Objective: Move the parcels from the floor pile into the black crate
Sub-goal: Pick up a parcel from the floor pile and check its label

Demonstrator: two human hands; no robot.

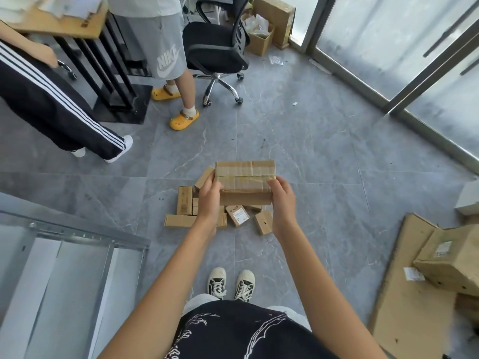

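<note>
Both forearms extend from the bottom of the frame toward its centre, roughly parallel, wrists level. The left hand [210,196] grips the left end of a taped cardboard parcel [245,181], thumb curled onto the top face, fingers hidden beneath. The right hand [282,200] grips the right end in the same manner. The parcel is held flat in the air at frame centre, above the floor pile [215,212] of small brown boxes (one box shows a white label). The pile lies on grey floor tiles [324,156] just above the wearer's two sneakers [230,283]. No black crate can be identified. Upper centre stands an office chair [217,47]; two bystanders' legs occupy the upper left.
</note>
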